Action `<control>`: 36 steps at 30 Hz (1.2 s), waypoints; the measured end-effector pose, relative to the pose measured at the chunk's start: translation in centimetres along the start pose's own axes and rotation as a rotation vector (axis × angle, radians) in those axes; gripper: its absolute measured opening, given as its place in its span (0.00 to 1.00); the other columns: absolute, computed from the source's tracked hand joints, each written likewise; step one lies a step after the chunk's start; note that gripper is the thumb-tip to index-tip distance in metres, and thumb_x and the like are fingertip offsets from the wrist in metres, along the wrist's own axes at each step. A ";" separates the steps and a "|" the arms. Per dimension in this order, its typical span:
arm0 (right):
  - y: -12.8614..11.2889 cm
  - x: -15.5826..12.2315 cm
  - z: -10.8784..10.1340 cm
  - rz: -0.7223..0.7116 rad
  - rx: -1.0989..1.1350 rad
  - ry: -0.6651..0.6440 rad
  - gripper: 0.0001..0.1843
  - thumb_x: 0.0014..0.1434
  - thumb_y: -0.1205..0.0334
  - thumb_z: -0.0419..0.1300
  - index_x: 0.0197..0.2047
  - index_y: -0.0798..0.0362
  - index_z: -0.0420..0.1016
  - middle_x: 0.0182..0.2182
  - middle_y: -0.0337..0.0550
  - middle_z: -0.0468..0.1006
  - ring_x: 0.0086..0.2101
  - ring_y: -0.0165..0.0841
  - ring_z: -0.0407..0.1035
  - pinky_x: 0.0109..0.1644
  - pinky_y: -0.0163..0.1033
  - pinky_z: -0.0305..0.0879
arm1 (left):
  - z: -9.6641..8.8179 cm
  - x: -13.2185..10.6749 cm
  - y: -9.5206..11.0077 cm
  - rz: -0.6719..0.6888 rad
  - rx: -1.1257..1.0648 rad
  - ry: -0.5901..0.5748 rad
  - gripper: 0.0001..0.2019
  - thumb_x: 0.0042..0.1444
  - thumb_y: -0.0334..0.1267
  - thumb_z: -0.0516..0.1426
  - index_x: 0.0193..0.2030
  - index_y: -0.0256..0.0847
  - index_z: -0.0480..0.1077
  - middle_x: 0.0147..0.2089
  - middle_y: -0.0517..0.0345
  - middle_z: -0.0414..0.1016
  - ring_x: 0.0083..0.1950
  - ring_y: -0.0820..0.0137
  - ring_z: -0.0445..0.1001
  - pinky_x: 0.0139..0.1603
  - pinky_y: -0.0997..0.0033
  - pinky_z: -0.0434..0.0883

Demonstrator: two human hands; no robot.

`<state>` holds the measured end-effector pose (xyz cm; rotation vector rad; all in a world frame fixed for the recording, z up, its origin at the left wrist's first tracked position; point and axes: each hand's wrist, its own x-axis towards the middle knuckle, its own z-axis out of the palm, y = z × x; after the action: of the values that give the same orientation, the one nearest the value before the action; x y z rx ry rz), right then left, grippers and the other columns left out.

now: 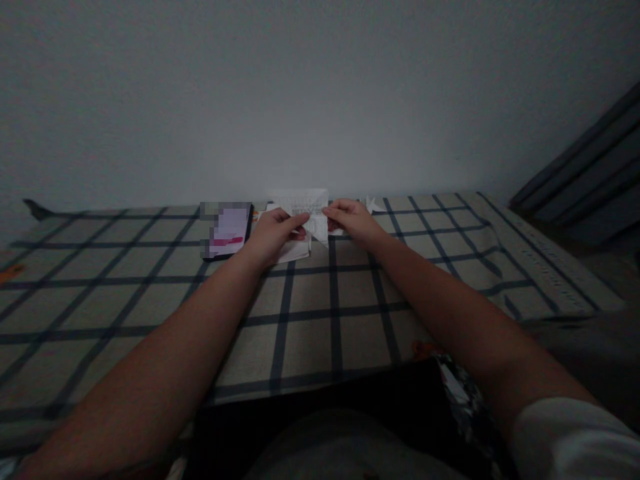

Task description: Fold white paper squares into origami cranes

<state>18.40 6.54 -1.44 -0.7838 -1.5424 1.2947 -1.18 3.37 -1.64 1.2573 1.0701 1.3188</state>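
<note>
Between my two hands is a folded sheet of white paper [315, 199] with faint print on it, held up above the table. My left hand [275, 233] pinches its lower left part between thumb and fingers. On the other side, my right hand [353, 220] closes thumb and fingertips on the paper's right edge. Beneath my left hand lie more white sheets [295, 252], partly covered by it. A small pointed piece of white paper [373, 204] shows just behind my right hand.
A tablet or phone with a lit, partly pixelated screen [233, 227] lies left of my hands. The checked tablecloth [335, 333] covers the table up to a pale wall [320, 93]. A dark curtain [590, 160] hangs at the right. An orange item [11, 273] sits at the far left.
</note>
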 end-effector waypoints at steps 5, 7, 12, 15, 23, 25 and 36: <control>0.1 -0.1 0.0 0.062 0.042 -0.110 0.15 0.56 0.53 0.69 0.30 0.55 0.73 0.27 0.40 0.78 0.28 0.27 0.72 0.36 0.34 0.70 | 0.1 0.0 0.4 -0.041 -0.153 0.020 0.13 0.45 0.42 0.70 0.33 0.37 0.76 0.33 0.55 0.80 0.30 0.72 0.75 0.29 0.75 0.71; 0.2 -0.1 0.0 0.041 0.037 -0.129 0.14 0.55 0.53 0.69 0.32 0.55 0.74 0.28 0.40 0.78 0.28 0.26 0.72 0.36 0.33 0.70 | 0.2 -0.1 0.7 -0.059 -0.214 0.011 0.12 0.46 0.41 0.69 0.35 0.37 0.76 0.35 0.54 0.81 0.32 0.70 0.77 0.32 0.73 0.73; 0.2 -0.2 -0.4 -0.084 0.104 -0.076 0.20 0.56 0.53 0.68 0.48 0.49 0.70 0.30 0.34 0.77 0.27 0.25 0.71 0.34 0.32 0.69 | 0.3 -0.2 1.3 -0.224 -0.259 -0.050 0.10 0.48 0.35 0.63 0.38 0.36 0.76 0.35 0.51 0.81 0.33 0.65 0.78 0.33 0.69 0.75; -0.2 -0.3 -0.5 -0.105 0.091 -0.151 0.28 0.54 0.55 0.69 0.56 0.47 0.68 0.32 0.34 0.78 0.28 0.26 0.72 0.34 0.32 0.70 | 0.0 0.0 1.3 -0.310 -0.250 -0.013 0.08 0.49 0.33 0.61 0.37 0.38 0.76 0.32 0.55 0.80 0.27 0.70 0.75 0.23 0.74 0.69; -0.6 -0.4 0.2 -0.067 -0.082 -0.093 0.18 0.53 0.51 0.70 0.42 0.54 0.78 0.27 0.37 0.76 0.28 0.27 0.69 0.34 0.33 0.68 | -0.8 0.2 1.7 -0.388 -0.247 -0.107 0.05 0.49 0.35 0.63 0.33 0.40 0.73 0.22 0.61 0.69 0.19 0.77 0.63 0.17 0.78 0.59; -0.7 -0.4 0.2 -0.089 -0.126 -0.002 0.17 0.55 0.49 0.68 0.39 0.54 0.78 0.25 0.35 0.73 0.27 0.26 0.66 0.32 0.33 0.65 | -0.8 0.2 1.6 -0.396 -0.210 -0.164 0.07 0.50 0.40 0.63 0.29 0.41 0.71 0.19 0.61 0.64 0.17 0.78 0.59 0.15 0.77 0.53; -0.9 -0.1 0.6 -0.073 0.004 0.152 0.17 0.55 0.47 0.68 0.35 0.52 0.75 0.25 0.34 0.70 0.26 0.25 0.62 0.30 0.32 0.62 | -0.4 -0.1 1.0 0.097 -0.101 -0.069 0.14 0.50 0.50 0.60 0.36 0.41 0.73 0.37 0.56 0.79 0.39 0.66 0.76 0.35 0.70 0.73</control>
<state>17.96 6.01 -0.62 -0.7977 -1.4341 1.1581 -1.70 3.18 -0.70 1.2824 0.8933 1.3753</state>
